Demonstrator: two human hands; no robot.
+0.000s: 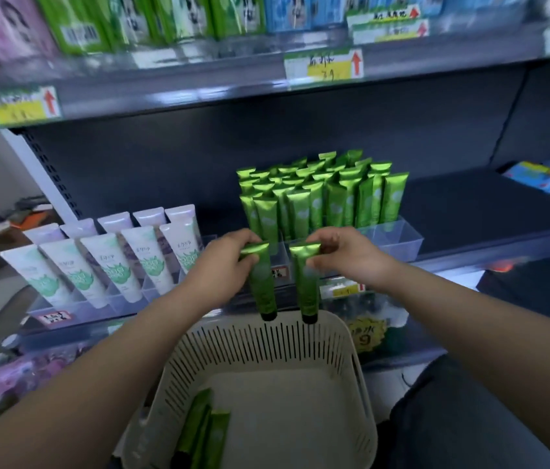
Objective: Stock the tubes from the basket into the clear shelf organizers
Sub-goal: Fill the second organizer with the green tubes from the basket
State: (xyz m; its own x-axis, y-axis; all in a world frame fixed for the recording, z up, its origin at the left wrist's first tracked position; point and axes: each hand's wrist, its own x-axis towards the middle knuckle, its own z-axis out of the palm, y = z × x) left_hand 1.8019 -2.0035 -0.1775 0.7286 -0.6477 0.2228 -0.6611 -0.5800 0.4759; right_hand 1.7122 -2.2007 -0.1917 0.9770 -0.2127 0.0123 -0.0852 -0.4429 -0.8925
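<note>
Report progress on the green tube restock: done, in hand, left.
Done: rows of stocked green tubes stand upright in the clear organizer. In hand: the left hand pinches one green tube and the right hand another green tube, each by its crimped end, caps hanging down over the far rim of the basket. Left: about three loose tubes lying in its near-left corner.
</note>
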